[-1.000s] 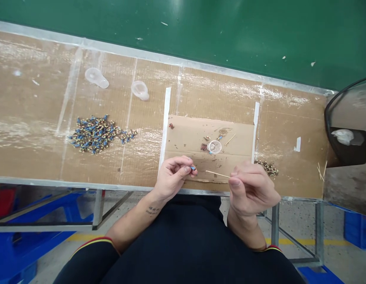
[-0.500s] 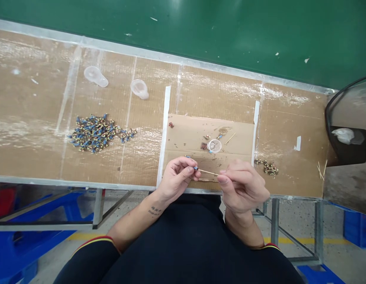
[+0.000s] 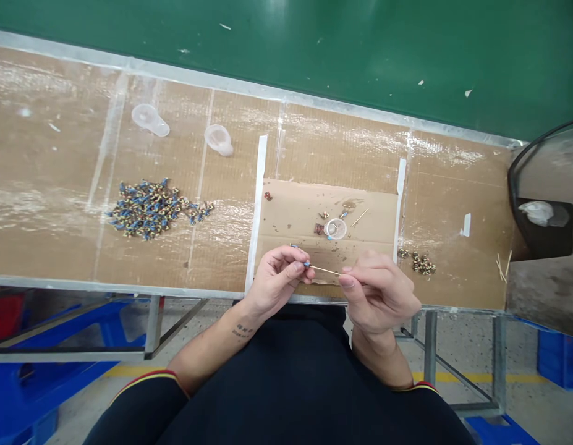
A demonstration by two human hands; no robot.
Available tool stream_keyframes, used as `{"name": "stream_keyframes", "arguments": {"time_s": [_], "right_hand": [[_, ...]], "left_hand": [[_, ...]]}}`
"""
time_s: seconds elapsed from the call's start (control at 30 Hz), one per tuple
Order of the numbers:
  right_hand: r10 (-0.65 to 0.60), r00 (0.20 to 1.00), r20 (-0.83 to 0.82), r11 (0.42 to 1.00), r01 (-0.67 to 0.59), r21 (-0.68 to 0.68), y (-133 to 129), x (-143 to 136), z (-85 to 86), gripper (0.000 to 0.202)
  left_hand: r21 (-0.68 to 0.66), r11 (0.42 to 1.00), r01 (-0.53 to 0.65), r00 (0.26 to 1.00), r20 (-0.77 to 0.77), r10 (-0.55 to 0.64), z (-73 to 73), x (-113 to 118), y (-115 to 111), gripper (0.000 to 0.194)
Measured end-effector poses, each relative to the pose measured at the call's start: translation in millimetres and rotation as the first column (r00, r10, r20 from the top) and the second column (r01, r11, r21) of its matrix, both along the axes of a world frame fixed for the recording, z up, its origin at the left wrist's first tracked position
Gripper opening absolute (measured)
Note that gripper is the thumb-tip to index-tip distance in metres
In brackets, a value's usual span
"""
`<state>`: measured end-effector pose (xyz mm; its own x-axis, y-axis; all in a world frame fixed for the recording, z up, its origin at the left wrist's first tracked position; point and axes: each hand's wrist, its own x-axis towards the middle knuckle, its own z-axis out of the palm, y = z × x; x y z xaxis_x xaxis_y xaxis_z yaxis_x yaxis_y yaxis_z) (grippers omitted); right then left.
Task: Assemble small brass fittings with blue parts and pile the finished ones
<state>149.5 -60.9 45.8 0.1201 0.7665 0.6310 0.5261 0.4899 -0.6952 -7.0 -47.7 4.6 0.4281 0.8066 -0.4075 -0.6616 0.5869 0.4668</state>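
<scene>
My left hand [image 3: 281, 273] pinches a small blue figurine piece [image 3: 306, 264] between thumb and fingers; most of it is hidden by the fingertips. A thin wooden stick [image 3: 324, 270] is gripped near its right end by my right hand [image 3: 381, 290], thumb against forefinger. The stick's left tip meets the blue piece at my left fingertips. Just beyond the hands, a small clear cup [image 3: 335, 228] stands on a stained cardboard sheet [image 3: 290, 213]. Beside the cup lie a dark red piece [image 3: 319, 228], another small blue-and-gold piece [image 3: 344, 214] and a loose stick [image 3: 360, 217].
A pile of blue-and-gold pieces [image 3: 147, 209] lies to the left, below two clear plastic cups [image 3: 149, 119]. On the right are a smaller gold-brown pile [image 3: 424, 265], several sticks [image 3: 503, 267] and a metal box [image 3: 546, 290]. A green surface [image 3: 314, 55] runs along the far side.
Flecks on the green surface have shifted left. My right hand has moved very slightly left along with the stick; my left hand keeps its place and its grip.
</scene>
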Motion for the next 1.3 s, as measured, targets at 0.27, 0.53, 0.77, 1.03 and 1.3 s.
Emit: {"name": "stream_keyframes", "arguments": {"time_s": [0.27,0.53,0.77,1.03,1.3], "right_hand": [[0.003,1.000,-0.005,1.000,-0.003,-0.002,-1.0,0.5,-0.6,0.009],[0.024,1.000,-0.013,1.000,-0.024,-0.001,-1.6,0.3,-0.9,0.009],[0.017,0.999,-0.029,1.000,-0.017,0.005,-1.8,0.7,-1.3,0.007],[-0.014,1.000,-0.023,1.000,0.014,0.004,-3.3,2.5,-3.4,0.003],[-0.071,0.996,-0.061,0.996,0.074,0.043,-4.2,6.7,-1.0,0.003]], "left_hand": [[0.015,1.000,-0.005,1.000,-0.018,0.005,0.4,0.7,-0.1,0.027],[-0.004,1.000,-0.010,1.000,-0.013,0.010,1.4,0.8,-0.1,0.028],[0.008,1.000,0.004,1.000,-0.004,-0.004,0.7,1.2,-0.7,0.026],[-0.005,1.000,0.007,1.000,-0.007,-0.007,2.7,1.2,-0.1,0.027],[0.018,1.000,-0.010,0.999,-0.041,0.011,-1.4,1.4,0.1,0.028]]}}
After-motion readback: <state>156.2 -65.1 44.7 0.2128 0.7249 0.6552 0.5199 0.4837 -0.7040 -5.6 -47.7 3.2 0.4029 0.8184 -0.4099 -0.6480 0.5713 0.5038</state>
